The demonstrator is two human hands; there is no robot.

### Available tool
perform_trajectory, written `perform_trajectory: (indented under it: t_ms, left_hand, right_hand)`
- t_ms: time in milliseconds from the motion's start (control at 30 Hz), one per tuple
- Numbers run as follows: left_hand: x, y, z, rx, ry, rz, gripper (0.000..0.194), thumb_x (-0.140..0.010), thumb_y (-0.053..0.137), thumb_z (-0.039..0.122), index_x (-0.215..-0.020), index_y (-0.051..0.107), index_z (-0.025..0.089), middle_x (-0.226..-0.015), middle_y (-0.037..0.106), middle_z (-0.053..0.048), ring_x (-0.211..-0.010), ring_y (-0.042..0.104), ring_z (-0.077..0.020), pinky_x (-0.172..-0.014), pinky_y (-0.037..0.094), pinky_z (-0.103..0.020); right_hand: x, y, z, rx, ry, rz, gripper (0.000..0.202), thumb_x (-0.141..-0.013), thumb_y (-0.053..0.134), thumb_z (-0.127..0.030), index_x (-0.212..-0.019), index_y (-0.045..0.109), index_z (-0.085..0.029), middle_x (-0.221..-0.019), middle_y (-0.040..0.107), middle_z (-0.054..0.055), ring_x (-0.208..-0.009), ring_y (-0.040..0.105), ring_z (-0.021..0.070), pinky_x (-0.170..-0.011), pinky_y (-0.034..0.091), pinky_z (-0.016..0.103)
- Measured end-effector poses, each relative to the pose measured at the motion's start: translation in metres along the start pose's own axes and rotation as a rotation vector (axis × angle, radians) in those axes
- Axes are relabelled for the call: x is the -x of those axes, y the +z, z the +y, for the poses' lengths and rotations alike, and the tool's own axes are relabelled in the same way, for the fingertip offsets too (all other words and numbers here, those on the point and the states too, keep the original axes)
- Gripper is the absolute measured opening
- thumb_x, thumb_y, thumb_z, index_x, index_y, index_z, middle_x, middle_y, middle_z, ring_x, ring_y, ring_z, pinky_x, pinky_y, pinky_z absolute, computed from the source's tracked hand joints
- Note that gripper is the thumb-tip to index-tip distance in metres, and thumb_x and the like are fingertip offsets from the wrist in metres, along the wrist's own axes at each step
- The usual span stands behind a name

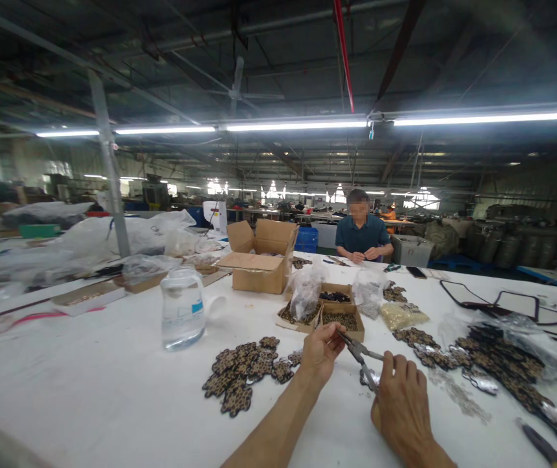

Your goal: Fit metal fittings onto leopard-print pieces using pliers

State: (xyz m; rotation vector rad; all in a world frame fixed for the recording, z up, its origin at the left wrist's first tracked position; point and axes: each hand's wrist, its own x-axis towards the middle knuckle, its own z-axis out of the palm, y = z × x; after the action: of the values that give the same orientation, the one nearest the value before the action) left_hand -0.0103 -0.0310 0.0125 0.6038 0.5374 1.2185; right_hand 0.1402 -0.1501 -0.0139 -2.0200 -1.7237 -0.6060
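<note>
My right hand (401,396) is wrapped round the handles of metal pliers (360,354), whose jaws point up and left. At the jaw tips my left hand (323,351) is closed, thumb and fingers pinched on something too small to make out. Just beyond it stand small cardboard boxes of metal pieces (342,318). Leopard-patterned pieces with dark edges (236,370) lie in a pile left of my left forearm, and more patterned pieces (497,357) spread on the right. Small clear bits (458,393) are scattered right of my right hand.
A water jug (182,309) stands at the left on the white table (112,390). Behind the small boxes is an open carton (259,276). Across the table sits a person (363,234). A dark-handled tool (541,442) lies at the lower right, and plastic bags (368,289) rest near the boxes.
</note>
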Motion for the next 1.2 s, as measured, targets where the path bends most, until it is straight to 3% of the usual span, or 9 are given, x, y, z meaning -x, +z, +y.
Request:
perform_trajectory:
  t_ms: [500, 600, 700, 767, 933, 1033, 1200]
  left_hand:
    - [-0.006, -0.005, -0.003, -0.023, 0.106, -0.007, 0.021, -0.068, 0.082, 0.012, -0.087, 0.074, 0.009, -0.089, 0.076, -0.011, -0.077, 0.069, -0.0162, -0.076, 0.054, -0.027]
    - [-0.005, -0.001, -0.002, 0.004, 0.082, 0.028, 0.017, -0.076, 0.078, 0.021, -0.088, 0.073, 0.01, -0.091, 0.076, -0.013, -0.08, 0.071, -0.0186, -0.077, 0.055, -0.029]
    - [-0.004, 0.004, 0.0, 0.045, 0.01, 0.046, 0.029, -0.084, 0.07, 0.037, -0.086, 0.071, 0.008, -0.093, 0.075, -0.017, -0.085, 0.072, -0.0233, -0.077, 0.056, -0.034]
    - [-0.004, 0.004, -0.002, 0.046, 0.009, 0.063, 0.035, -0.085, 0.067, 0.042, -0.084, 0.07, 0.007, -0.089, 0.075, -0.017, -0.08, 0.072, -0.0235, -0.073, 0.057, -0.034]
    - [-0.011, -0.005, -0.019, -0.016, 0.039, 0.295, 0.037, -0.085, 0.066, 0.04, -0.064, 0.06, 0.01, -0.056, 0.065, -0.009, -0.047, 0.061, -0.0156, -0.048, 0.047, -0.026]
    - [-0.016, -0.011, -0.029, 0.02, 0.003, 0.3, 0.041, -0.088, 0.06, 0.04, -0.057, 0.053, 0.013, -0.05, 0.059, -0.007, -0.04, 0.054, -0.0134, -0.041, 0.04, -0.023]
    - [-0.021, -0.014, -0.033, 0.106, -0.064, 0.291, 0.033, -0.088, 0.05, 0.031, -0.062, 0.055, 0.013, -0.055, 0.061, -0.009, -0.046, 0.058, -0.016, -0.043, 0.041, -0.024]
  right_hand:
    - [-0.001, -0.007, 0.003, -0.001, 0.018, 0.033, 0.065, -0.068, 0.057, -0.01, -0.132, 0.046, -0.008, -0.11, 0.052, 0.019, -0.103, 0.048, 0.0342, -0.089, 0.035, 0.046]
    - [-0.001, -0.006, 0.001, -0.008, 0.015, -0.011, 0.064, -0.066, 0.058, -0.011, -0.129, 0.048, -0.008, -0.107, 0.053, 0.018, -0.1, 0.049, 0.0336, -0.087, 0.035, 0.044]
    - [0.003, -0.004, -0.003, -0.031, -0.012, -0.105, 0.058, -0.062, 0.06, -0.012, -0.12, 0.055, -0.01, -0.105, 0.055, 0.016, -0.097, 0.051, 0.033, -0.083, 0.036, 0.043]
    - [0.007, -0.004, -0.006, -0.04, -0.043, -0.176, 0.052, -0.063, 0.059, -0.011, -0.114, 0.058, -0.013, -0.103, 0.057, 0.015, -0.095, 0.052, 0.0321, -0.081, 0.036, 0.042]
    - [0.016, -0.006, -0.008, -0.05, -0.102, -0.29, 0.062, -0.059, 0.06, -0.012, -0.121, 0.058, -0.012, -0.105, 0.059, 0.017, -0.096, 0.054, 0.0331, -0.082, 0.035, 0.042]
    - [0.017, -0.005, -0.008, -0.049, -0.112, -0.299, 0.063, -0.06, 0.06, -0.013, -0.123, 0.058, -0.011, -0.107, 0.059, 0.018, -0.097, 0.055, 0.0334, -0.083, 0.035, 0.041]
    - [0.017, -0.003, -0.007, -0.036, -0.097, -0.309, 0.06, -0.061, 0.06, -0.015, -0.121, 0.058, -0.011, -0.105, 0.06, 0.018, -0.097, 0.056, 0.0333, -0.082, 0.035, 0.04]
